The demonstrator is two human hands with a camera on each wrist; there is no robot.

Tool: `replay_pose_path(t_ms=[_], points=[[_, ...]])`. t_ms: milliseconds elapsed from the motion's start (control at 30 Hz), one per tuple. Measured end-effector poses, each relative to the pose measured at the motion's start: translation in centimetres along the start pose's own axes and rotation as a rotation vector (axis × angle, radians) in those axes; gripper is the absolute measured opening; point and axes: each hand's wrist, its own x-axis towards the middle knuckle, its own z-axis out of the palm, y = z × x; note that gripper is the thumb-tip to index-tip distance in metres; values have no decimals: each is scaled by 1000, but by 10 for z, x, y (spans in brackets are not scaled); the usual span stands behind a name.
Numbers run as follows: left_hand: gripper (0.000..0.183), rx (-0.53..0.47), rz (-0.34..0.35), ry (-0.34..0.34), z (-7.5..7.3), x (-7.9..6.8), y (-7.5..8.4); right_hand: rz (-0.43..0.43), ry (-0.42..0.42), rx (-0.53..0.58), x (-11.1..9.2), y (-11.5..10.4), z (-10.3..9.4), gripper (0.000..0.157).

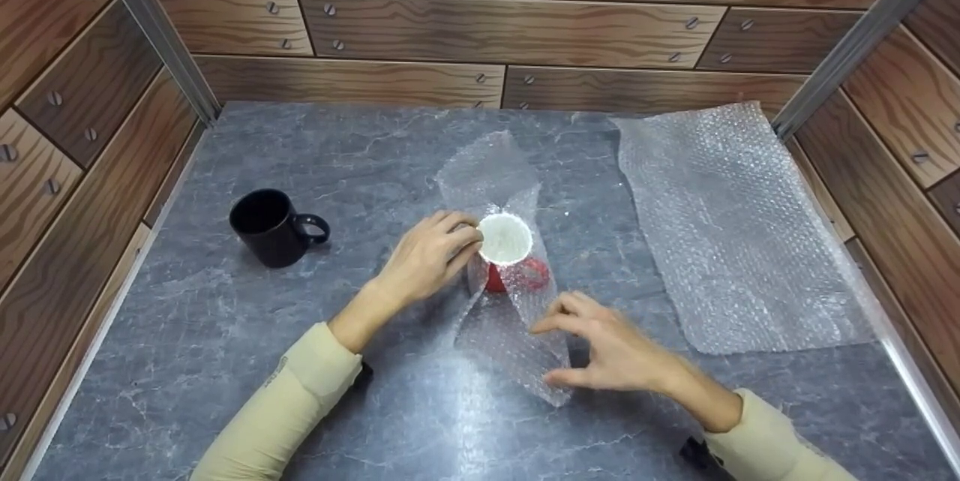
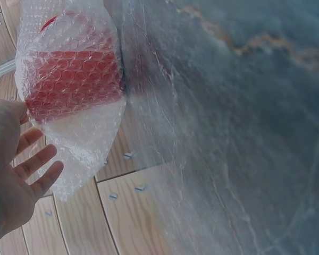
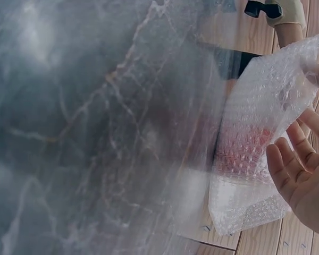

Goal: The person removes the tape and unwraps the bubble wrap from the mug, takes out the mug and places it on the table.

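A red mug with a white inside stands upright on a strip of bubble wrap, which covers its side and handle. One end of the strip spreads behind the mug, the other toward the person. My left hand is at the left of the rim; in the left wrist view its thumb reaches the wrapped mug and the other fingers are spread loosely. My right hand is beside the near flap, thumb and fingers wide apart, fingertips close to the plastic. In the right wrist view, the flap rises toward the right thumb.
A black mug stands at the left, its handle pointing right. A larger sheet of bubble wrap lies flat along the table's right side. Wood-patterned panels and metal posts enclose the marbled grey table.
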Motion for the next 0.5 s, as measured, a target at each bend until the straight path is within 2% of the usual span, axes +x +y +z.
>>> replay_pose_path(t_ms=[500], points=[[18, -4, -10, -3, 0, -1, 0, -96, -78, -193, 6, 0, 6, 68]])
